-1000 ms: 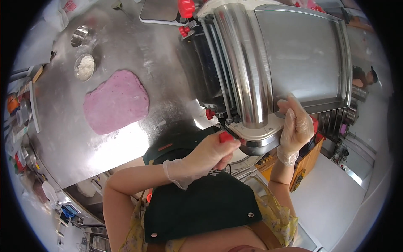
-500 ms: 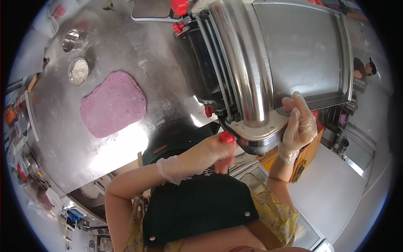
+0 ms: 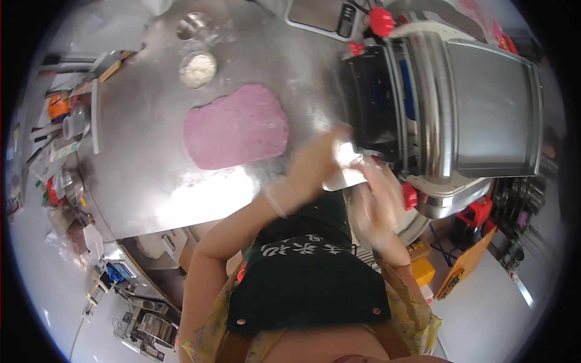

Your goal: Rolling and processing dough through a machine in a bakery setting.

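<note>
Both hands are blurry here: the left hand (image 3: 315,163) is over the steel desk (image 3: 151,181) just beside the dough roller machine (image 3: 448,115), and the right hand (image 3: 378,209) is below the machine's front edge. Can't tell either grip, too smeared. The flat pink dough (image 3: 237,127) lies on the desk, left of the machine, near a small bowl of flour (image 3: 197,69).

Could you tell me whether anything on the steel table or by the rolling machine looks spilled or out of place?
Nothing is clearly amiss. The pink dough sheet lies flat on the steel table, the small bowl of flour sits upright, and both hands, left hand and right hand, are motion-blurred beside the rolling machine.
</note>
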Available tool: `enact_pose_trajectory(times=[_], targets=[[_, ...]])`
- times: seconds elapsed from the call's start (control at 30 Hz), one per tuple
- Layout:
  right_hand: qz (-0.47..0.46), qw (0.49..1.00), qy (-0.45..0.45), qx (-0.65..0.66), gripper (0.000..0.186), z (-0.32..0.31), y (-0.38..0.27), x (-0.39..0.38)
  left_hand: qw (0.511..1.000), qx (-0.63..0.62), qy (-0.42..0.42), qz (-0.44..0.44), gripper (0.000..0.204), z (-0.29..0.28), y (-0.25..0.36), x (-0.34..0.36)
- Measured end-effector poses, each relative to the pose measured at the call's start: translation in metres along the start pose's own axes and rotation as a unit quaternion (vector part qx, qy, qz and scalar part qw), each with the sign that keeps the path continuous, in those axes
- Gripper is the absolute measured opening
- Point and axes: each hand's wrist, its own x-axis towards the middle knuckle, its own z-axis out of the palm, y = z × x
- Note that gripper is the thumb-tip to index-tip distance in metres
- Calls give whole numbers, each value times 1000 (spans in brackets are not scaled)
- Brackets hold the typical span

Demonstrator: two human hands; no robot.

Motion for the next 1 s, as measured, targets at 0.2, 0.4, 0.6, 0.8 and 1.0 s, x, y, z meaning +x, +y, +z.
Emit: enact_pose_trajectory(times=[0.2,0.4,0.6,0.8,1.0], targets=[[406,904,-22,129,43,227,99,-19,861,206,218,-410,42,-167,-240,-93],[496,836,-163,169,52,258,68,14,847,-89,181,-493,41,-196,-278,-126],[405,878,-53,250,34,272,35,0,871,-234,193,-387,24,-177,-264,-143],[293,920,7,261,30,220,28,3,870,-288,167,-363,47,-184,-150,-81],[250,965,70,41,41,-87,-21,72,849,-483,62,-205,59,-154,5,19]])
